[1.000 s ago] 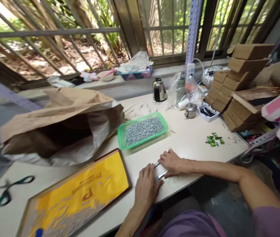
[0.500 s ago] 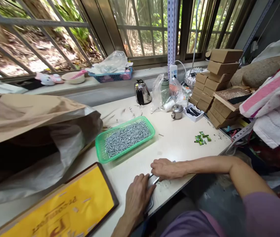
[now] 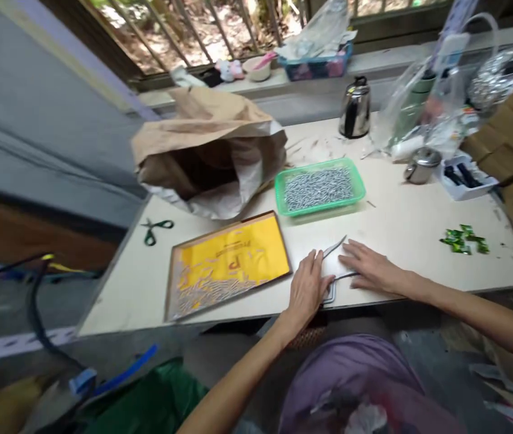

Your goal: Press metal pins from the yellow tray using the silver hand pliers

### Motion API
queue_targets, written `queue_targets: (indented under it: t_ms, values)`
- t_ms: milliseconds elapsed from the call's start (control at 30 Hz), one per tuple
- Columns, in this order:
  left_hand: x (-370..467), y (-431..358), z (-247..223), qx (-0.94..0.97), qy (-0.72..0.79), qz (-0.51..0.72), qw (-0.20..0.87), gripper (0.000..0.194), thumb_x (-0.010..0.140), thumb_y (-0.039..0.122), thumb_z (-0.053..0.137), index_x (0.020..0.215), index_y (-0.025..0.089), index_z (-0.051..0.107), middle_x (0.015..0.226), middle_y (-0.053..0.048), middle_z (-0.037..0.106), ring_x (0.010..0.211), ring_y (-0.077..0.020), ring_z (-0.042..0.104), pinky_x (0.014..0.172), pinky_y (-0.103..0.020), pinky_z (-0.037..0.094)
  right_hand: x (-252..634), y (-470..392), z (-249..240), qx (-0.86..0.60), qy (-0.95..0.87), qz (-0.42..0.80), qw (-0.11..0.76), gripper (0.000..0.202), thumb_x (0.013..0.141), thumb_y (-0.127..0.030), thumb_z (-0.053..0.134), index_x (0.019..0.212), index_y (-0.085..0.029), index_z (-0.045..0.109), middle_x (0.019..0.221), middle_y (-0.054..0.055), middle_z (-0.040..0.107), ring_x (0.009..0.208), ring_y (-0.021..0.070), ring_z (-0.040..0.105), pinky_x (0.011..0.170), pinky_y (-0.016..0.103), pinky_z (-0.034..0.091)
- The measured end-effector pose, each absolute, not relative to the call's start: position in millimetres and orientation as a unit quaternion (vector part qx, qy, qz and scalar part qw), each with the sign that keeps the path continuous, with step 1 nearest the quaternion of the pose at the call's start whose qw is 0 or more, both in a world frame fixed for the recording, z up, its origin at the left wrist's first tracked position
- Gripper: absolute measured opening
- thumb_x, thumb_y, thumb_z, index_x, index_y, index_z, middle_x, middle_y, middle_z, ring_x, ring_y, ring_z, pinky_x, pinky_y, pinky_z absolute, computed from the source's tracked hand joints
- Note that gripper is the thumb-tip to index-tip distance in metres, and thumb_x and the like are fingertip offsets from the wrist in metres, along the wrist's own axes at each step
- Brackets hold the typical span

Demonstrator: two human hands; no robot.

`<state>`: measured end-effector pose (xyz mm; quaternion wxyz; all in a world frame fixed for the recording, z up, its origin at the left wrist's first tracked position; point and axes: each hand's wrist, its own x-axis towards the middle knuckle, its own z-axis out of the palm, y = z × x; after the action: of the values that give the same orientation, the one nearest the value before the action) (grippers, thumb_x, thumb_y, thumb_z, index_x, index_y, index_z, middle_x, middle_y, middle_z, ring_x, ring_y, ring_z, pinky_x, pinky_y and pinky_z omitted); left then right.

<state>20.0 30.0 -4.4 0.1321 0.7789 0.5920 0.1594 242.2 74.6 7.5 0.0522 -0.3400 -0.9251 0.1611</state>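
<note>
My left hand (image 3: 305,283) lies at the table's front edge, its fingers closed over a grey metal tool. One flat, pointed arm of the metal tool (image 3: 334,246) sticks out beyond my fingertips, a thin dark rod points right, and a bent loop shows below my thumb. The part under my palm is hidden, so its exact kind is unclear. My right hand (image 3: 374,268) rests palm down just right of it, fingers spread, with the dark rod's end close to its fingertips. Behind both hands is a green plastic basket (image 3: 282,197) of small metal pins.
Left of my hands lies a shallow tray (image 3: 289,253) with yellow lining and scattered pins. Beyond it are an open paper sack (image 3: 215,138) and scissors (image 3: 151,232). At the right sit green wrappers (image 3: 464,239), a steel cup (image 3: 422,164) and a kettle (image 3: 355,108).
The view has swung left and down. My right hand has come away from the metal tool and spread its fingers; my left hand stays on it.
</note>
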Motion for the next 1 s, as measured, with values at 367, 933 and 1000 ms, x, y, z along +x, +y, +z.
queue_targets:
  t_ms: [367,933,1000]
  values:
    - [12,15,20,0.607,0.732,-0.078,0.298,0.035,0.089,0.048,0.059,0.084,0.016,0.073,0.083,-0.009,0.073,0.086,-0.0218,0.068,0.066,-0.026,0.038,220,47,-27,-0.354,-0.916,0.094,0.162,0.019,0.095,-0.016,0.049,0.105,-0.017,0.066,0.09,0.009,0.061,0.085,0.0237,0.052,0.073,0.037,0.046]
    - [-19,56,47,0.761,0.615,-0.115,0.171,0.02,0.09,0.023,0.06,0.08,0.012,0.073,0.089,-0.013,0.073,0.086,-0.0228,0.067,0.07,-0.027,0.044,234,48,-50,-0.404,-0.864,0.117,0.277,0.028,0.098,-0.012,0.035,0.099,-0.019,0.061,0.087,0.007,0.059,0.082,0.021,0.05,0.069,0.034,0.046]
    - [-28,79,76,0.756,0.647,-0.021,0.098,0.021,0.091,0.026,0.06,0.079,0.013,0.072,0.085,-0.01,0.071,0.081,-0.0199,0.066,0.068,-0.026,0.043,236,49,-54,-0.407,-0.862,0.116,0.281,0.031,0.099,-0.013,0.032,0.1,-0.02,0.063,0.087,0.008,0.059,0.082,0.0215,0.051,0.069,0.035,0.046]
